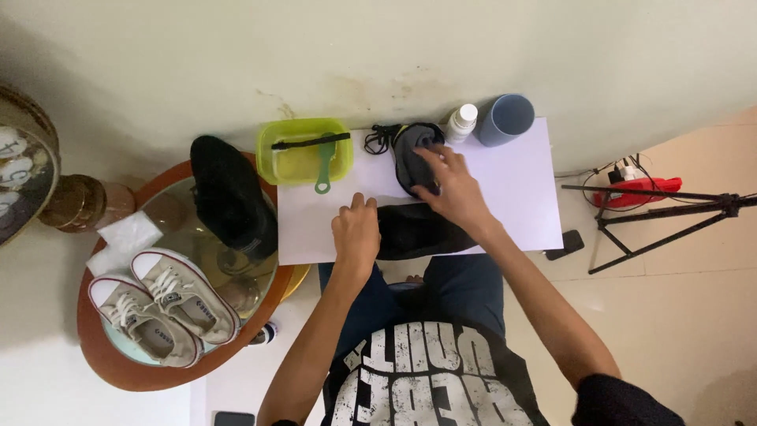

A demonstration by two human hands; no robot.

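Observation:
A dark shoe (410,230) lies on a white board (512,185) in front of me. My left hand (356,233) rests on its near end, fingers bent over it. Farther back, my right hand (453,185) presses on a second dark shoe (410,154) that has black laces (378,140) spilling to its left. Whether the right hand grips this shoe or only touches it is unclear.
A green tub (303,150) with water and a green brush (323,164) sits at the board's back left. A white bottle (461,122) and blue cup (505,118) stand behind. A round glass table (169,237) holds beige sneakers (162,306) and a black item (229,193). A tripod (662,217) stands right.

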